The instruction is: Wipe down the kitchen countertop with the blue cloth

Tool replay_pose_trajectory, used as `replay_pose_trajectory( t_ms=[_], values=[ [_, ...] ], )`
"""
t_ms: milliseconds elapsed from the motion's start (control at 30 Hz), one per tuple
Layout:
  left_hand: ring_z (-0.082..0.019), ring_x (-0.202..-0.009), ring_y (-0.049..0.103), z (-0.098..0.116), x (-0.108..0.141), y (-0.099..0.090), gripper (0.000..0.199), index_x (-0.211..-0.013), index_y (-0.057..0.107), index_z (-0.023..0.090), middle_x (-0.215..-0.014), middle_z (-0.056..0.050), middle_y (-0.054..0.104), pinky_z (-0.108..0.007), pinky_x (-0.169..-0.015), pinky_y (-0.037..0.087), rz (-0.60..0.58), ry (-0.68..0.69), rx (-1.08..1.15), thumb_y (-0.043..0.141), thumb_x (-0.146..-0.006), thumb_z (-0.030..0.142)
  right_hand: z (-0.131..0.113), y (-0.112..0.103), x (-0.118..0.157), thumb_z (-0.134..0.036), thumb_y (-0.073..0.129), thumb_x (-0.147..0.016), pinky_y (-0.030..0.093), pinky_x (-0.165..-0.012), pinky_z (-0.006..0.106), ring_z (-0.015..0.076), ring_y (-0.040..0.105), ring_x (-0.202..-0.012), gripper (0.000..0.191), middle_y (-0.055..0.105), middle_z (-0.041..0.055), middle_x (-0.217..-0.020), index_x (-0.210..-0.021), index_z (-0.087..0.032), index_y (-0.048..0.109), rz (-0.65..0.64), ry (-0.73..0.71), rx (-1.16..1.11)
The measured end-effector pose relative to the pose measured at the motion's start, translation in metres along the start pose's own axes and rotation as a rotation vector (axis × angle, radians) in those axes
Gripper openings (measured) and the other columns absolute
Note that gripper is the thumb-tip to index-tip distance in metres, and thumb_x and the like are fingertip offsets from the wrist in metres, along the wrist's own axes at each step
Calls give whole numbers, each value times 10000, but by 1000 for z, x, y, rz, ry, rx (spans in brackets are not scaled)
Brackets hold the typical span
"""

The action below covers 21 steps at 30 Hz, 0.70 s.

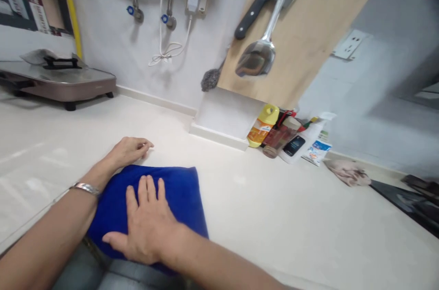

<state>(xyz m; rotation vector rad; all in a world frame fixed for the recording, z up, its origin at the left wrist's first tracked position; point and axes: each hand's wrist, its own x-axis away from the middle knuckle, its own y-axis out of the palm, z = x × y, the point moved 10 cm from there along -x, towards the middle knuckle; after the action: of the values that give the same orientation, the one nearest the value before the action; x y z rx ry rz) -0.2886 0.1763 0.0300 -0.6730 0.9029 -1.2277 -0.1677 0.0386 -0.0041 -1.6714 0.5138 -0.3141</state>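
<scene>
A blue cloth (183, 194) lies folded on the white countertop, its near edge hanging over the front. My right hand (147, 221) rests flat on the cloth, palm down with fingers spread. Just beyond the cloth's far left edge is my left hand (128, 152), fingers loosely bent and nothing visible in them. A silver bracelet (86, 188) circles the left wrist, and that forearm passes along the cloth's left side.
An electric pan (82, 86) with a glass lid stands back left. A wooden board (295, 47) with a knife (252, 15) and ladle (255, 58) hangs on the pillar. Bottles, including a yellow one (262, 127), and a crumpled rag (346, 172) sit along the right wall.
</scene>
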Motion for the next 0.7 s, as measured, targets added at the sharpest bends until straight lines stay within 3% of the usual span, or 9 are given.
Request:
replay_pose_trajectory(
  t_ms=[133,333,467,700],
  values=[
    [-155,-639,575,-12,1,3,492,-994,697,219,-709,15,696,-231,-638,402,-15,-53,-10,379,-818,552,5,-6,14,-716,273,-906,14,-1131,621,354,-61,-1422,905,57,256,-1536,-1497,-37,177,6,-50,-62],
    [-166,-687,579,-17,7,4,424,-951,689,245,-670,31,655,-235,-701,403,-17,-125,-21,400,-825,529,44,-29,74,-679,278,-930,-12,-1136,606,336,-68,-1423,841,28,223,-1546,-1512,-84,155,-34,-20,-139],
    [-191,-808,590,-17,10,4,415,-947,686,260,-771,39,686,-245,-769,394,-44,-173,-41,407,-829,544,96,-40,123,-631,271,-958,11,-1153,572,298,-52,-1432,755,18,171,-1558,-1520,-141,153,-49,117,-119],
    [-204,-821,590,-24,7,6,437,-1021,680,293,-850,32,702,-250,-766,388,-67,-201,-68,395,-829,563,209,-43,230,-543,283,-992,101,-1165,541,250,39,-1445,633,54,97,-1573,-1522,-231,131,7,370,118]
  ],
)
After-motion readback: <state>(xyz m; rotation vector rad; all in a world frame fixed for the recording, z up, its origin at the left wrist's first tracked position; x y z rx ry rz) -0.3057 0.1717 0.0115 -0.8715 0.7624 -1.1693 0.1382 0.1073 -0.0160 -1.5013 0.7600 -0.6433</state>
